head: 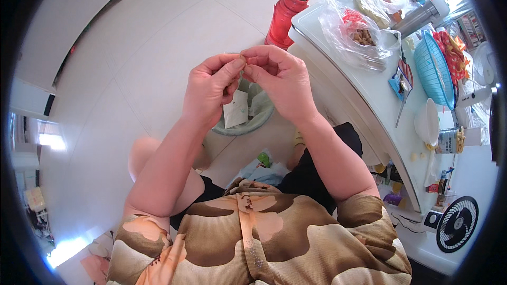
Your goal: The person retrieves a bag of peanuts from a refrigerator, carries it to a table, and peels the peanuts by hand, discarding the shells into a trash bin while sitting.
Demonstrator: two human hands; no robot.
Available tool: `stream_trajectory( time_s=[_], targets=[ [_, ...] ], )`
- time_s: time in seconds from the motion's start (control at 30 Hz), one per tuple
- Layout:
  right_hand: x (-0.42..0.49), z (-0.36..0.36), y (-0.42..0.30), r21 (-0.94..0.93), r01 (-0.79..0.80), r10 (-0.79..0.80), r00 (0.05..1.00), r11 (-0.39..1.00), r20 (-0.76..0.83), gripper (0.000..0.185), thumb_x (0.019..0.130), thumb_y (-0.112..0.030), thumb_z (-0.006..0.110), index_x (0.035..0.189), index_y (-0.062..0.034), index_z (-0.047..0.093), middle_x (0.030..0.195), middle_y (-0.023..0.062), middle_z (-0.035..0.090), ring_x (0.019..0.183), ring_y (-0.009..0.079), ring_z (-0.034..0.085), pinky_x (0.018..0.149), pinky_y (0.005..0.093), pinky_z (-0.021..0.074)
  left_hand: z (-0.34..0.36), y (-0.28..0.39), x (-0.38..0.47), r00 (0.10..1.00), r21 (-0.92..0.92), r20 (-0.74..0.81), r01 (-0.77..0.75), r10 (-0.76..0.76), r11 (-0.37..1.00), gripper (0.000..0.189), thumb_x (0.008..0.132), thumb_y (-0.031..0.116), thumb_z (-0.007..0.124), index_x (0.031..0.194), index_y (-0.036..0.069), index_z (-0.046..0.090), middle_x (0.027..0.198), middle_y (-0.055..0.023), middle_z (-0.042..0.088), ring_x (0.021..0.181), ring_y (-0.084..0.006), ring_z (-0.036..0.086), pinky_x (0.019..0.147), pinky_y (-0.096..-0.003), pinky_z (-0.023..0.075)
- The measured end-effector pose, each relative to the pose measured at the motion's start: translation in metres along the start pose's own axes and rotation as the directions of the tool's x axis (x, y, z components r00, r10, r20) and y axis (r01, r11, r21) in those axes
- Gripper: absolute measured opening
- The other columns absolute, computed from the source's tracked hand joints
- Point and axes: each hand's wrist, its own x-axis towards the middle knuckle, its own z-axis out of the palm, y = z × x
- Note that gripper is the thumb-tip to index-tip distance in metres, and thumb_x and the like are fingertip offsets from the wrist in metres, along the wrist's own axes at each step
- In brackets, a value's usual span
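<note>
My left hand (214, 87) and my right hand (279, 81) meet at the fingertips, pinching a small brownish thing (243, 60) too small and covered to name. The other fingers of my left hand are curled in, and something small and greenish shows just below the fingertips. Directly under both hands a round waste bin (263, 120) with a pale green liner stands on the floor. White paper (236, 111) lies inside it; my hands hide part of its rim.
Right of my hands runs a glass-topped table (356, 83) with plastic bags (356, 35), red-handled scissors (405, 67), a blue basket (429, 71) and a white bowl (426, 120). A red bottle (286, 19) stands by its corner. A black fan (457, 224) is at lower right.
</note>
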Motion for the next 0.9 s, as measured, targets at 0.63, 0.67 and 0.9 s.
stream_trajectory(
  time_s=[0.63, 0.67, 0.9],
  targets=[
    [-0.003, 0.004, -0.005, 0.267, -0.149, 0.159, 0.987, 0.952, -0.018, 0.007, 0.086, -0.004, 0.063, 0.089, 0.0022, 0.063, 0.08, 0.0067, 0.066, 0.072, 0.0105, 0.064, 0.067, 0.024, 0.0549, -0.001, -0.022, 0.0, 0.848, 0.432, 0.066, -0.499, 0.526, 0.751, 0.014, 0.089, 0.008, 0.061, 0.098, -0.001, 0.066, 0.079, 0.0005, 0.063, 0.068, -0.0032, 0.051, 0.058, -0.0182, 0.04],
    [-0.003, 0.007, -0.003, 0.282, -0.155, 0.167, 0.986, 0.947, -0.021, 0.007, 0.086, -0.004, 0.062, 0.089, 0.0023, 0.063, 0.081, 0.0069, 0.066, 0.072, 0.0109, 0.064, 0.067, 0.0242, 0.055, -0.003, -0.021, -0.001, 0.858, 0.437, 0.048, -0.478, 0.511, 0.762, 0.014, 0.089, 0.009, 0.061, 0.098, -0.001, 0.066, 0.078, 0.0007, 0.062, 0.066, -0.0028, 0.05, 0.055, -0.0181, 0.0384],
    [-0.004, 0.011, 0.004, 0.403, -0.209, 0.244, 0.969, 0.891, -0.036, 0.01, 0.087, -0.005, 0.062, 0.093, 0.0025, 0.062, 0.085, 0.0082, 0.066, 0.074, 0.0132, 0.065, 0.069, 0.0257, 0.0555, 0.0, -0.015, -0.004, 0.969, 0.176, -0.095, -0.211, 0.23, 0.961, 0.013, 0.089, 0.01, 0.06, 0.096, 0.0, 0.066, 0.068, 0.0025, 0.056, 0.054, -0.0022, 0.042, 0.045, -0.0183, 0.0314]
  ],
)
